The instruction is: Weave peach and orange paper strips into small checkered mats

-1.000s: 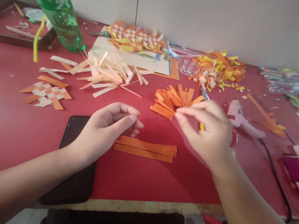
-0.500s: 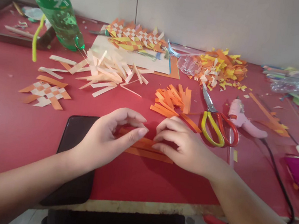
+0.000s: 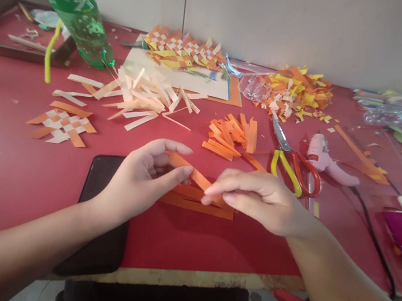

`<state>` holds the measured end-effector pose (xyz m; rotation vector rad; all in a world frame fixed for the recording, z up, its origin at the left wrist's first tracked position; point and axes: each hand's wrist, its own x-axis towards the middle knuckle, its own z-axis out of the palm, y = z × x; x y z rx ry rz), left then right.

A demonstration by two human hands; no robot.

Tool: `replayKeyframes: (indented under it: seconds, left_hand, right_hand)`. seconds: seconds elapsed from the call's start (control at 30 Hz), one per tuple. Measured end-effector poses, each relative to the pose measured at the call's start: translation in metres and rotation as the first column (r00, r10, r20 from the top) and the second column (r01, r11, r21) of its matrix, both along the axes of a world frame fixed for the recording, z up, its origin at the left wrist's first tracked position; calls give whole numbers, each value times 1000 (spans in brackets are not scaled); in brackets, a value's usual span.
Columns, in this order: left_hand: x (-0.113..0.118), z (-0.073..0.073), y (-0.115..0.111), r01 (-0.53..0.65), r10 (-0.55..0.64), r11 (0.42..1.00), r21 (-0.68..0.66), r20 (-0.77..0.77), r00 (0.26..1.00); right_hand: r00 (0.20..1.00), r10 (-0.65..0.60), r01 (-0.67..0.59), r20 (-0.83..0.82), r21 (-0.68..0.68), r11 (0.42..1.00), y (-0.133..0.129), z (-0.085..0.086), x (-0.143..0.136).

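Note:
An orange paper strip (image 3: 199, 177) slants between my two hands, above the table. My left hand (image 3: 145, 175) has its upper end between the thumb and curled fingers. At the lower end, my right hand (image 3: 265, 199) pinches the strip with its fingertips. Below them, more orange paper strips (image 3: 196, 206) lie flat on the red table. A small pile of folded orange strips (image 3: 229, 134) sits just beyond my hands. Under my left wrist lies a black phone-like slab (image 3: 103, 176), partly hidden by the forearm.
Scissors (image 3: 288, 170) and a pink glue gun (image 3: 328, 163) lie at right, its cord trailing forward. Cream strips (image 3: 149, 93) and a woven paper piece (image 3: 63, 123) are at left. A green bottle (image 3: 75, 8) stands behind. Orange and yellow scraps (image 3: 299, 92) are heaped at the back.
An orange strip has been lifted from the table and now spans both hands. My right hand has shifted slightly down and its fingers have closed on the strip.

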<state>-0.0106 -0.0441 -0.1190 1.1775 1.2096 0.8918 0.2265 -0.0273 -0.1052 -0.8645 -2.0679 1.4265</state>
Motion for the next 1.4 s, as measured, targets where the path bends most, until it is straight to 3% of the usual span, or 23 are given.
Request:
replayKeyframes:
  seconds: [0.1, 0.3, 0.4, 0.5, 0.67, 0.83, 1.07, 1.4]
  left_hand:
    - [0, 0, -1, 67, -67, 997, -43, -2, 998]
    - [0, -2, -6, 121, -119, 992, 35, -53, 992]
    - [0, 0, -7, 215, -215, 977, 11, 8, 977]
    - [1, 4, -7, 348, -344, 937, -17, 101, 933]
    - [-2, 10, -9, 416, -409, 908, -47, 109, 906]
    - [-6, 9, -11, 412, -401, 910, -36, 170, 900]
    - [3, 6, -7, 232, -232, 972, 29, -21, 973]
    - [3, 6, -1, 130, -113, 985, -110, 151, 982]
  right_hand:
    - [999, 49, -49, -7, -20, 999, 0, 1, 0]
    - [995, -29, 27, -95, -18, 999, 1, -5, -4]
    - [997, -22, 23, -78, 7, 1000, 1, -5, -7]
    - [999, -30, 28, -40, -43, 999, -1, -7, -11]
    - [996, -89, 84, -22, -179, 980, -5, -11, -15]
    - [981, -195, 188, -4, -236, 953, -6, -11, -14]
    - [976, -216, 206, -8, -273, 940, -6, -13, -15]
    - [912, -376, 383, -163, 15, 924, -6, -13, -16]
